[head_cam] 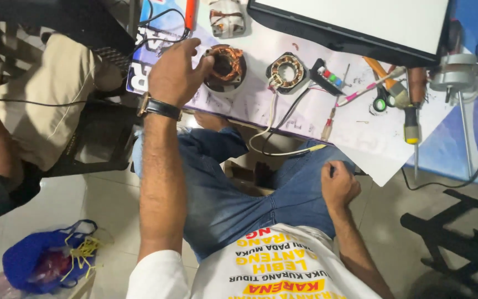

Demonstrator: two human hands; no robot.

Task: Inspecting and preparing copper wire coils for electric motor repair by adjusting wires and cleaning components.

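My left hand (175,72), with a black watch on its wrist, reaches out to the table and touches the left side of a round motor stator with copper windings (227,67). My right hand (338,185) rests closed on my right knee in blue jeans, holding nothing that I can see. A second, smaller stator with copper coils (286,72) lies to the right of the first, with white and black wires (275,130) trailing off the table edge toward my lap.
The white-covered table (355,124) holds a small black box with coloured buttons (327,76), screwdrivers (411,119), scissors (382,102), a metal motor part with a shaft (453,75) and a dark tray (355,25). Another person sits at left (40,99). A blue bag (45,260) lies on the floor.
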